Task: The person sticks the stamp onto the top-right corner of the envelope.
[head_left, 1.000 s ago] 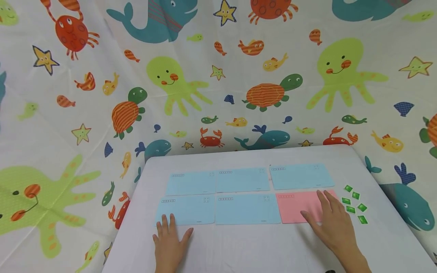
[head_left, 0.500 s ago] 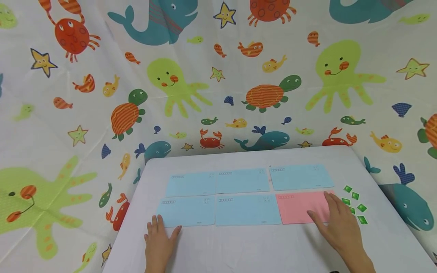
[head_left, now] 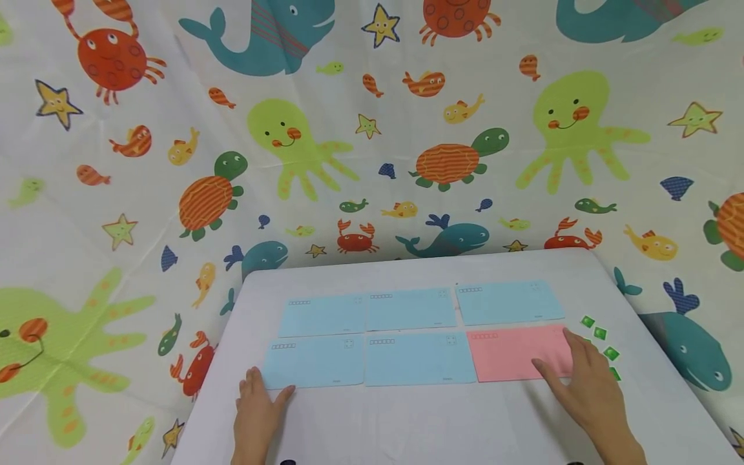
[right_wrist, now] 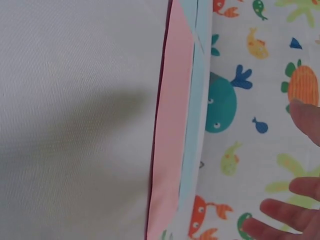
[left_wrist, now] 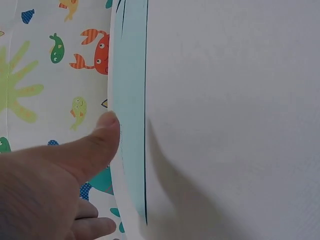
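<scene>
Along the left edge of a white table (head_left: 430, 426), in front of a sea-creature curtain (head_left: 134, 194) in bright colours: a bare left hand (head_left: 254, 413), released in its grip, with relaxed, fairly straight fingers and thumb set apart. Just beside those fingertips, flat on the table, a near left blue envelope (head_left: 314, 365), bearing a line of small boxes at its upper left and a square mark at its upper right; contact with the hand, impossible to tell. Behind it, toward the table's back-left corner, a far left blue envelope (head_left: 322, 318).

In the middle, just beside that first pair, a near middle blue envelope (head_left: 420, 360) and, closer to the table's back edge, a far middle blue envelope (head_left: 411, 311).

Further toward the right edge, flat in the near row, a pink envelope (head_left: 511, 358); behind it, toward the back-right corner, a far right blue envelope (head_left: 508, 303). Over the right end of the pink paper, a bare right hand (head_left: 593, 391), likewise released in its grip, with thumb and fingers parted; touch on the paper, too unclear to tell. Beyond, near the table's right edge, a scatter of small green diamond-shaped pieces (head_left: 600, 334), partly hidden by that hand.
</scene>
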Motion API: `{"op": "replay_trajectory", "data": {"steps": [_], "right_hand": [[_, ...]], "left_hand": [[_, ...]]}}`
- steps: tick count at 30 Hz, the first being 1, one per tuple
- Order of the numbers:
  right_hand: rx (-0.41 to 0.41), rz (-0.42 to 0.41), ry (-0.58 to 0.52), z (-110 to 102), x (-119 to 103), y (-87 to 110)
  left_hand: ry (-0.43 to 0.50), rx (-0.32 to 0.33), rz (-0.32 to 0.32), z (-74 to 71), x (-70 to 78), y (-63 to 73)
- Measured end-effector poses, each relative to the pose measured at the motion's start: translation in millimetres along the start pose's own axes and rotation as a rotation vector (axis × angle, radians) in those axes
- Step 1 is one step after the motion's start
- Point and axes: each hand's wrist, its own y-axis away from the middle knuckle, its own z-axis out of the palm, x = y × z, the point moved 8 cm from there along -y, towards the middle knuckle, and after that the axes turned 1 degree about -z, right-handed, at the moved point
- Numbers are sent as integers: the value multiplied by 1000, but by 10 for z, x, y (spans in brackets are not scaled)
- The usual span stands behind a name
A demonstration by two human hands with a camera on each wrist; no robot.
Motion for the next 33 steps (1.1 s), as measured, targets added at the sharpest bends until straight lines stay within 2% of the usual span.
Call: {"op": "replay_trajectory", "data": {"steps": [11, 17, 26, 33], "right_hand": [[-146, 143, 3, 48, 248, -26], [-155, 190, 8, 22, 402, -45], [-149, 257, -7, -4, 580, -62], [-96, 236, -42, -33, 647, -120]], "left_hand": [[-15, -22, -32, 85, -65, -17], [-36, -29, -35, 145, -78, -39], [-134, -23, -35, 145, -68, -77], [-130, 46, -69, 146, -129, -106]]}}
